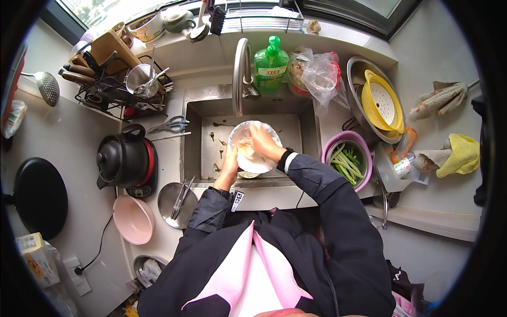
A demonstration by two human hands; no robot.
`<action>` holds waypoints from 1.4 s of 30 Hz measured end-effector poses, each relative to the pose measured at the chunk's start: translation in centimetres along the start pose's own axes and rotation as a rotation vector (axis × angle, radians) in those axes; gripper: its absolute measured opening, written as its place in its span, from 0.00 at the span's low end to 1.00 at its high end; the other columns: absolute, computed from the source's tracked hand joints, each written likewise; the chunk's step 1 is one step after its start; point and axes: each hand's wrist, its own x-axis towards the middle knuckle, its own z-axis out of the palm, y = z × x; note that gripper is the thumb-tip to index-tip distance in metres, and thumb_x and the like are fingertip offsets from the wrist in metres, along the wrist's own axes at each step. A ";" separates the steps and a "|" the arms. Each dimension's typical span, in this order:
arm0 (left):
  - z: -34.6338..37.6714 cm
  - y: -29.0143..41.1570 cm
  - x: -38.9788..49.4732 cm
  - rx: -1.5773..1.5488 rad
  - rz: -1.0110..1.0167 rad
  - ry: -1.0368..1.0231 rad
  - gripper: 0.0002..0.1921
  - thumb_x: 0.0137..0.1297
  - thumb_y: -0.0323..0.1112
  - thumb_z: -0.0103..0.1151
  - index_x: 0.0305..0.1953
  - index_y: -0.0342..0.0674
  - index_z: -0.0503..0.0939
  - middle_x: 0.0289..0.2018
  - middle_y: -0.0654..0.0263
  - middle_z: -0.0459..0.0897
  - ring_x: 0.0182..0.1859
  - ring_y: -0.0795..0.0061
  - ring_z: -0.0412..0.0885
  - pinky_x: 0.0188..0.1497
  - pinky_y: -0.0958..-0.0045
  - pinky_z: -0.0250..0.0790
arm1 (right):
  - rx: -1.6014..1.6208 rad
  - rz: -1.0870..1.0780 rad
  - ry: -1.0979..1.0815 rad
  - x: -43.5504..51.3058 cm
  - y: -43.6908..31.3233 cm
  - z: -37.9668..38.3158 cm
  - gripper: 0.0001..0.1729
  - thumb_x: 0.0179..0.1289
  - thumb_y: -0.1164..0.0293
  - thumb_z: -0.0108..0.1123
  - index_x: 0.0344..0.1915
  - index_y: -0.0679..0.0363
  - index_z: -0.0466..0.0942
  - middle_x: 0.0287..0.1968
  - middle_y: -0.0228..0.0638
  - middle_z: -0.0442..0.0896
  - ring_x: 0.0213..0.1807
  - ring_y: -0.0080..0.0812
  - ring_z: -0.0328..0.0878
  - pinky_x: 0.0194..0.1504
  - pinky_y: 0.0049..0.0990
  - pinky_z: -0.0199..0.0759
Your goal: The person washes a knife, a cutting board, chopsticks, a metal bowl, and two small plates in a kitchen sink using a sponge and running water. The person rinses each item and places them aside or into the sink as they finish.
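Over the front of the stainless steel sink [311, 130], my left hand [228, 166] grips the left rim of a white bowl [259, 163]. My right hand [264, 142] reaches inside the bowl, blurred, with its fingers at something pale; whether it grips a cloth or food I cannot tell. Part of another pale dish [248, 174] shows beneath the bowl. The curved metal faucet [239, 75] stands behind the bowl, its spout end just above it in the picture. Bits of green scraps lie on the sink floor to the left.
A black kettle [122, 158], scissors [172, 125], a metal plate with tongs [164, 202] and a pink basin [133, 220] stand left. Behind is a green soap bottle [271, 67]. To the right are a purple bowl [369, 158] of green beans and a yellow colander [370, 99].
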 end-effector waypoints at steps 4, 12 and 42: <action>-0.9 -0.6 1.0 0.007 0.069 0.023 0.23 0.74 0.51 0.33 0.64 0.48 0.57 0.51 0.62 0.74 0.44 0.70 0.80 0.32 0.68 0.79 | 0.159 -0.141 -0.204 -0.9 -1.2 1.3 0.12 0.51 0.72 0.59 0.31 0.70 0.71 0.29 0.57 0.76 0.32 0.55 0.75 0.36 0.45 0.68; -0.4 1.7 -0.4 0.146 0.079 -0.092 0.24 0.75 0.46 0.36 0.64 0.37 0.58 0.60 0.59 0.67 0.61 0.70 0.65 0.63 0.70 0.56 | -0.074 -0.231 -0.040 -0.1 -0.6 -0.5 0.14 0.48 0.75 0.60 0.34 0.71 0.70 0.33 0.57 0.74 0.36 0.55 0.73 0.37 0.44 0.69; -1.9 4.0 -0.6 0.290 0.287 0.063 0.25 0.75 0.49 0.32 0.63 0.38 0.57 0.57 0.56 0.69 0.55 0.68 0.72 0.55 0.69 0.66 | -0.064 -0.223 -0.368 -3.7 -2.7 0.8 0.12 0.53 0.76 0.56 0.38 0.68 0.70 0.39 0.54 0.73 0.43 0.56 0.70 0.43 0.44 0.66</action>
